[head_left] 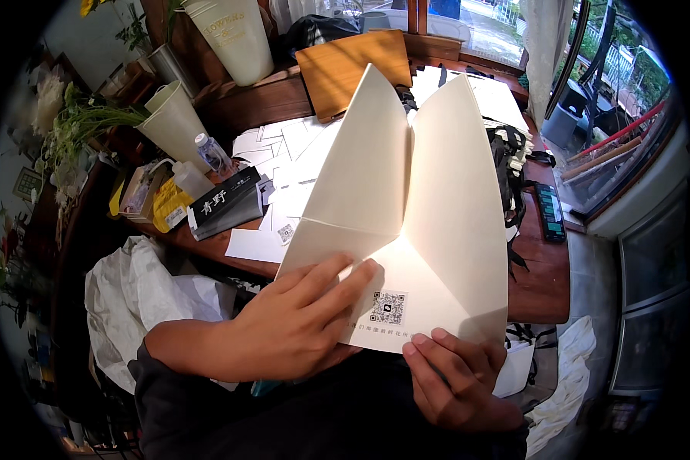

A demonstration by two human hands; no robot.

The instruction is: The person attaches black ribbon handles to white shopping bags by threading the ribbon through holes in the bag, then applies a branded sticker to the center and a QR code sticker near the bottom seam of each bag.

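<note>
A large cream paper bag [452, 192], creased and partly unfolded, stands over the table in front of me. Its two tall panels rise to points, with a deep fold between them. On its near panel is a square black-and-white code sticker [389, 308] above a line of small print. My left hand [284, 318] grips the near left part, fingers lying over the paper and the thumb hidden. The bag's near right edge is held by my right hand [456, 376], whose fingers are bent over it.
White sheets [284, 153] lie on the wooden table [544, 284] behind the bag. To the left are a black pouch [230, 201], a yellow packet [172, 203], a bottle [215, 153] and white buckets [172, 123]. A phone [550, 213] and black straps [510, 169] lie at right.
</note>
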